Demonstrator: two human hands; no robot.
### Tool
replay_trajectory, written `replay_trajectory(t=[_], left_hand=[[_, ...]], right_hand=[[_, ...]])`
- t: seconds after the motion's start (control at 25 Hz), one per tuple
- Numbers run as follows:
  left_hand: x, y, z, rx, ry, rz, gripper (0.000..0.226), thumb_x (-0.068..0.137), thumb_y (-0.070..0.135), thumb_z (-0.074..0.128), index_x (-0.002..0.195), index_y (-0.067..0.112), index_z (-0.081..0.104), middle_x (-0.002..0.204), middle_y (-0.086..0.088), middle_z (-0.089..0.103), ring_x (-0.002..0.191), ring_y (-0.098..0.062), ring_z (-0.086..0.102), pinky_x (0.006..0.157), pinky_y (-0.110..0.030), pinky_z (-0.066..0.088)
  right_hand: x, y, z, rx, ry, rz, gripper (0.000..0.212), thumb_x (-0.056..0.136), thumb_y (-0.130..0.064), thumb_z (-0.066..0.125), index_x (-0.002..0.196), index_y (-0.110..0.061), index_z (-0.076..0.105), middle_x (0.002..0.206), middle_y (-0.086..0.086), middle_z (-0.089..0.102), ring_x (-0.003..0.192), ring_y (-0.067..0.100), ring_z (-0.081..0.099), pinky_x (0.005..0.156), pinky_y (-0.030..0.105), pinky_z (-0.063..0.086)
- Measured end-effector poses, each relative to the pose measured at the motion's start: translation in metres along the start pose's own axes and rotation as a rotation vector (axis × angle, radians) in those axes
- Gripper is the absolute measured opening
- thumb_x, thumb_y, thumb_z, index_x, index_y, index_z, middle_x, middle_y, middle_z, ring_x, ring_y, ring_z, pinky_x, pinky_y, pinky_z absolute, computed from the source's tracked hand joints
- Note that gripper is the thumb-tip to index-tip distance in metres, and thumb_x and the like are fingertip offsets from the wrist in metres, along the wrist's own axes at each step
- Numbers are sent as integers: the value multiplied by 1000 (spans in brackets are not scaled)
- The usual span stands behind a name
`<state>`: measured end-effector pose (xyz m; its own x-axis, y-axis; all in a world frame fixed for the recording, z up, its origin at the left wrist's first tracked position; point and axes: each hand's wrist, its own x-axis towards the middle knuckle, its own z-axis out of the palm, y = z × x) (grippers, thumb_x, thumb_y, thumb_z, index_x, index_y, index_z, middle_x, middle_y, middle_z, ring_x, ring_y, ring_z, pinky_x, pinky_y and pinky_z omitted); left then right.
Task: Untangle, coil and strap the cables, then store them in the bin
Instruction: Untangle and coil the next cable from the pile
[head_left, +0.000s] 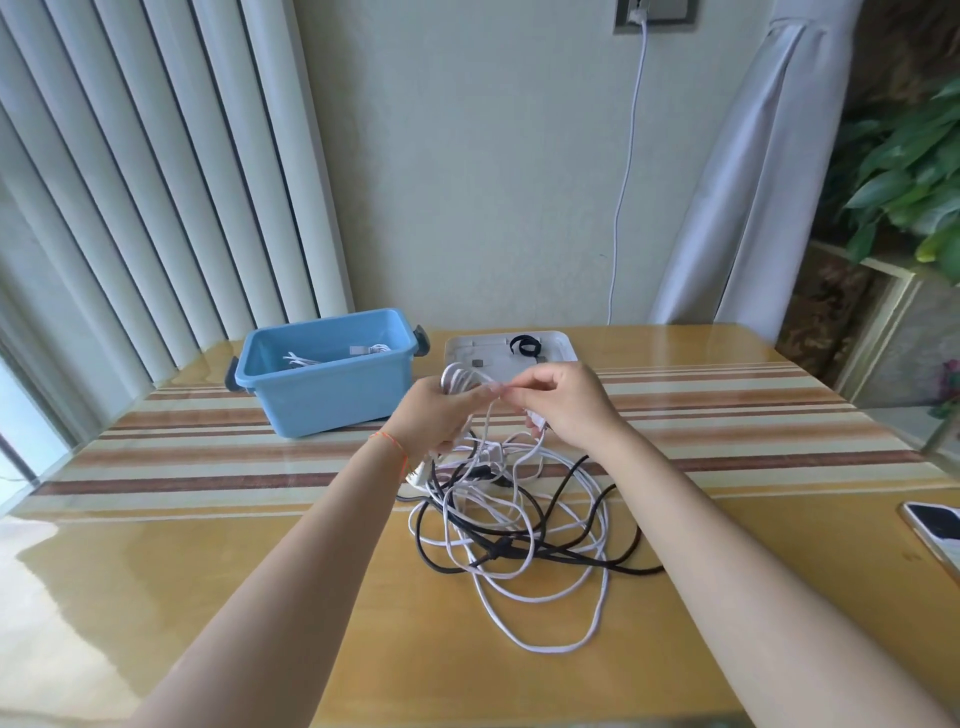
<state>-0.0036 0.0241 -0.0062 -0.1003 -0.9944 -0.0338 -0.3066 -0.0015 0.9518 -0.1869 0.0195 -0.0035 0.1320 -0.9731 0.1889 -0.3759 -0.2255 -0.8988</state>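
My left hand (441, 410) grips a small white cable coil (460, 379), my right hand (563, 402) pinches its strand at three o'clock, the tangle (519, 530) at six o'clock, the blue bin (322, 384) at ten o'clock

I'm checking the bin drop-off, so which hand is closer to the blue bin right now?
Left. The left hand, holding a white cable coil, sits just beside the blue bin, at its right front corner. The right hand is farther right, past the left.

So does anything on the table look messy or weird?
Yes: the black and white cables lie knotted in a loose heap in the middle of the table. The left hand holds a small white coil; the right hand pinches its cord.
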Motion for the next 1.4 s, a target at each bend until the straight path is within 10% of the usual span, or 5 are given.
replay_trajectory(t=[0.32, 0.6, 0.84, 1.08, 1.4], left_hand=[[10, -4, 16, -115, 285, 9, 37, 95, 32, 63, 62, 15, 56, 48, 1, 34, 39, -13, 28, 41, -21, 25], [14, -7, 11, 44, 448, 54, 26, 91, 26, 62, 80, 6, 73, 33, 10, 29, 35, -9, 27, 41, -21, 28], [6, -4, 0, -64, 431, 30, 53, 91, 29, 65, 39, 24, 55, 52, -3, 37, 49, -17, 31, 50, -28, 29], [-3, 2, -11, -366, 64, -19, 32, 96, 38, 60, 89, 7, 65, 47, 6, 22, 40, -11, 16, 41, -19, 15], [-8, -5, -31, -840, -419, -159, 57, 101, 54, 30, 51, 25, 29, 48, 8, 8, 37, -9, 6, 31, -18, 11]], right_hand=[[-4, 1, 0, -74, -100, 36, 23, 83, -20, 78, 103, -13, 69, 82, -2, 63, 62, 4, 59, 55, 8, 46], [-3, -1, 6, -235, -134, -19, 28, 87, -45, 69, 80, -18, 67, 69, -5, 59, 62, 8, 54, 61, 23, 41], [1, -5, 13, -392, -137, -8, 35, 80, -33, 76, 67, -16, 49, 65, -5, 46, 60, 13, 43, 58, 29, 33], [5, -19, 23, -312, -201, -72, 16, 96, -31, 60, 103, -16, 61, 96, -1, 63, 88, 15, 60, 75, 30, 45], [5, -26, 21, -123, -219, 15, 28, 101, -13, 39, 114, -19, 62, 63, -7, 50, 54, 12, 42, 50, 25, 33]])
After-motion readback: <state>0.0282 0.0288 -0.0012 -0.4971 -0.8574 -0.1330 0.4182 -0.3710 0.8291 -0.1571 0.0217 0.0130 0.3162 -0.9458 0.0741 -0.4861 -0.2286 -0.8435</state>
